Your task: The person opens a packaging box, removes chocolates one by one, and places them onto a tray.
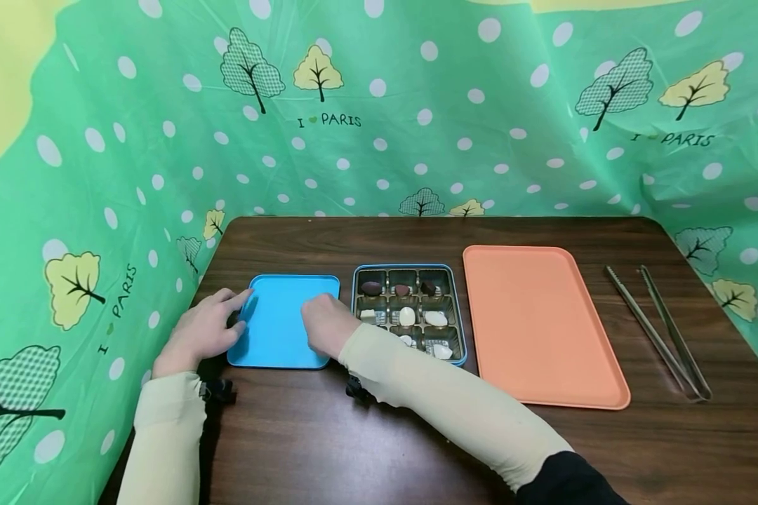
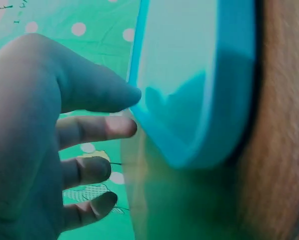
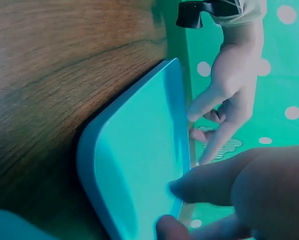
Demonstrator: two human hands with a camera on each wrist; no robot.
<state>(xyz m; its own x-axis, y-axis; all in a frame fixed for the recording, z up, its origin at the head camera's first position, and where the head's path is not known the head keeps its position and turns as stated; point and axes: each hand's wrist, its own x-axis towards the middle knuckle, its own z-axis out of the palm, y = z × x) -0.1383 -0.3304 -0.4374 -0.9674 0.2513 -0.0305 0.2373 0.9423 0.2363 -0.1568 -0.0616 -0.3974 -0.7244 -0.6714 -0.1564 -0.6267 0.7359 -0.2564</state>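
Observation:
A shallow blue tray-like lid (image 1: 278, 322) lies on the table. At its left edge is my left hand (image 1: 205, 326); in the left wrist view one digit (image 2: 114, 96) touches the rim while the other fingers are spread outside it. Over the lid's right side bends my right hand (image 1: 328, 324). The right wrist view shows its thumb and a fingertip (image 3: 172, 227) apart above the lid, with nothing seen between them; the remaining fingers are hidden. Just right of it stands a blue compartment box (image 1: 460, 337) of small dark and white stones, partly covered by my right forearm.
An orange tray (image 1: 537, 322) lies right of the box. Metal tongs (image 1: 666, 337) rest with spread arms at the table's far right. Behind and to the sides hangs a green dotted curtain (image 1: 417, 105). The brown table (image 1: 303, 435) shows in front.

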